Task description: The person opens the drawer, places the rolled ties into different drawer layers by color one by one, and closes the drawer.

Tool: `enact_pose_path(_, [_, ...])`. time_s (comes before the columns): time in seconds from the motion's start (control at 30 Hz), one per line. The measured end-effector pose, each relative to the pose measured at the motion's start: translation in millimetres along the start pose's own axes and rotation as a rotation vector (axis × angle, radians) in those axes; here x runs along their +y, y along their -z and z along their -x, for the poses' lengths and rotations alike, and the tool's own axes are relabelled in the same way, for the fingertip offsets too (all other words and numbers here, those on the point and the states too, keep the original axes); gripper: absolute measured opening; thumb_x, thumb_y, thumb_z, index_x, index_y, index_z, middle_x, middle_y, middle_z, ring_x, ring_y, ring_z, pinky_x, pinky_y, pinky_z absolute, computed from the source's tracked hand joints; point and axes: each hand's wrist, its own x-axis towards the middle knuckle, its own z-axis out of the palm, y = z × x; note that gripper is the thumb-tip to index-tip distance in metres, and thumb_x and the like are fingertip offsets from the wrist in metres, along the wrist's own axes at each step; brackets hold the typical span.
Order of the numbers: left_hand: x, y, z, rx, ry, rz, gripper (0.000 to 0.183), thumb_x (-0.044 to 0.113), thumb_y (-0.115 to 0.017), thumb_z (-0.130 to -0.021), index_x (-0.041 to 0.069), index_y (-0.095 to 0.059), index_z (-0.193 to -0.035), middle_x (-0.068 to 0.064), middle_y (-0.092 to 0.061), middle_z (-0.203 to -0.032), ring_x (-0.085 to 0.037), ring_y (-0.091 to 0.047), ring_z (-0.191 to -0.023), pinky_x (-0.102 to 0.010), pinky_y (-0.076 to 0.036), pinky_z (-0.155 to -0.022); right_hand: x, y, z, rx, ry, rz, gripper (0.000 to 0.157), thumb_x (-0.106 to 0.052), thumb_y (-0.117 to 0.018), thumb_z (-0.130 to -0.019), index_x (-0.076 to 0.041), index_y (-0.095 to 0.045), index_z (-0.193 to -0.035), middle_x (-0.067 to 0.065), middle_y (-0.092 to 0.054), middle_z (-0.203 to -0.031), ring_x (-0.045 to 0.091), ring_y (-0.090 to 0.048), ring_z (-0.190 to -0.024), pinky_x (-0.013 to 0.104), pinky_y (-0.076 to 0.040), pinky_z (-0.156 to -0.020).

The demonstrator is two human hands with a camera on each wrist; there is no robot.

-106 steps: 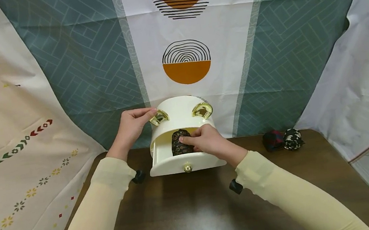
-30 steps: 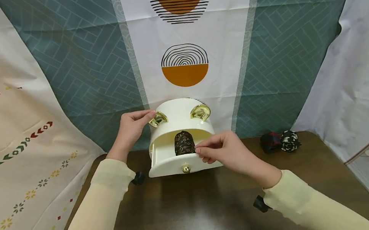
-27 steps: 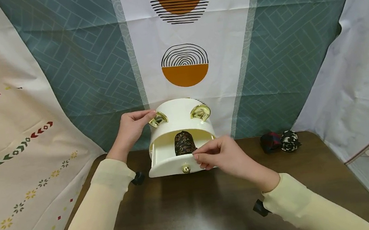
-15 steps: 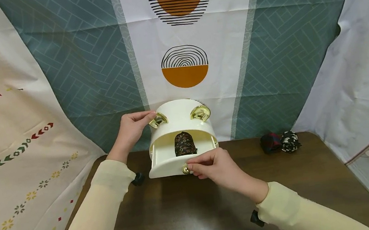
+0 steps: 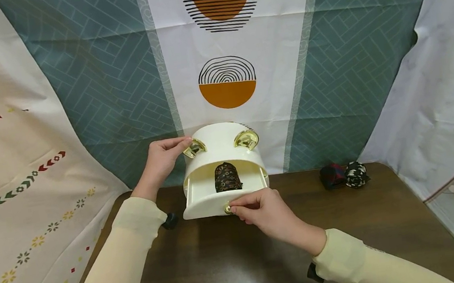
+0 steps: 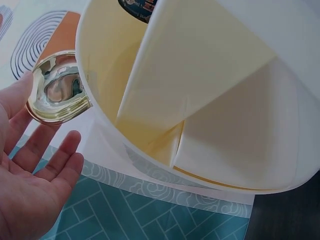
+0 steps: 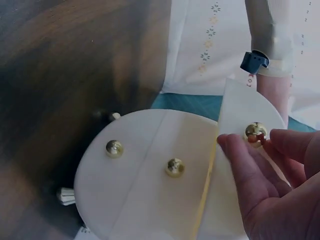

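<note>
A white rounded drawer box (image 5: 224, 149) with gold ears stands at the back of the table, its top drawer (image 5: 201, 207) pulled out. Inside that drawer lies a rolled-up dark cloth (image 5: 227, 178) with a gold pattern, perhaps a necktie. My left hand (image 5: 163, 161) pinches the rim of the left gold ear (image 6: 60, 92) with thumb and index finger, the other fingers loose below. At the drawer's front, my right hand (image 5: 267, 214) holds the gold knob (image 7: 256, 134) with thumb and index fingertips, which partly hide it in the head view.
Two more cloth rolls, one dark red and navy (image 5: 333, 176), one black and white (image 5: 357, 174), lie at the back right of the brown table (image 5: 208, 266). Lower drawer knobs (image 7: 174, 167) show in the right wrist view. A hanging cloth (image 5: 110, 89) rises behind the box.
My right hand has let go of the rolled cloth in the drawer, drawn back, then moved down and left to the drawer knob. The left hand stays on the ear.
</note>
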Motion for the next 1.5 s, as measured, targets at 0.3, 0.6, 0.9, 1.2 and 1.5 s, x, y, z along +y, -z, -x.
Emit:
enact_pose_path(0.3, [-0.2, 1.6, -1.4, 0.01, -0.015, -0.005, 0.042, 0.053, -0.068, -0.078, 0.023, -0.073, -0.107, 0.003, -0.069, -0.113, -0.01, -0.056, -0.115, -0.041, -0.042, -0.104, 2, -1.2, -2, -0.131, -0.073, -0.159, 0.027, -0.027, -0.07, -0.085, -0.017, -0.071, -0.11, 0.005, -0.072, -0.093, 0.012, -0.067, -0.075, 0.035, -0.058, -0.07])
enact_pose_path(0.6, [0.6, 2.6, -1.6, 0.009, -0.015, -0.003, 0.043, 0.054, -0.069, -0.077, 0.023, -0.072, -0.107, 0.003, -0.068, -0.113, -0.01, -0.056, -0.115, -0.04, -0.041, -0.104, 1, -5.2, -4, -0.142, -0.062, -0.205, 0.03, -0.021, -0.069, -0.086, -0.017, -0.068, -0.116, 0.007, -0.071, -0.1, 0.023, -0.068, -0.086, 0.036, -0.058, -0.073])
enact_pose_path(0.9, [0.3, 2.0, -1.1, 0.005, -0.016, -0.003, 0.042, 0.053, -0.069, -0.077, 0.023, -0.073, -0.107, 0.003, -0.068, -0.113, -0.01, -0.056, -0.114, -0.041, -0.042, -0.103, 4, -10.7, -6, -0.088, -0.03, -0.161, 0.025, -0.023, -0.069, -0.086, -0.017, -0.072, -0.11, 0.004, -0.072, -0.099, 0.012, -0.066, -0.081, 0.033, -0.058, -0.071])
enact_pose_path(1.2, [-1.5, -0.1, -1.6, 0.01, -0.005, -0.004, 0.042, 0.053, -0.069, -0.078, 0.023, -0.073, -0.107, 0.003, -0.069, -0.112, -0.01, -0.056, -0.114, -0.041, -0.042, -0.104, 7, -15.8, -8, -0.013, -0.016, -0.209, 0.02, -0.018, -0.068, -0.086, -0.011, -0.074, -0.104, 0.009, -0.071, -0.105, 0.019, -0.069, -0.086, 0.03, -0.058, -0.072])
enact_pose_path(1.5, [-0.9, 0.5, -1.9, 0.003, -0.01, 0.006, 0.041, 0.05, -0.069, -0.078, 0.022, -0.072, -0.108, 0.001, -0.068, -0.113, -0.013, -0.056, -0.115, -0.043, -0.041, -0.104, 7, -16.5, -10, 0.002, -0.042, -0.209, 0.018, -0.017, -0.07, -0.085, -0.012, -0.075, -0.101, 0.009, -0.071, -0.103, 0.016, -0.069, -0.082, 0.03, -0.058, -0.071])
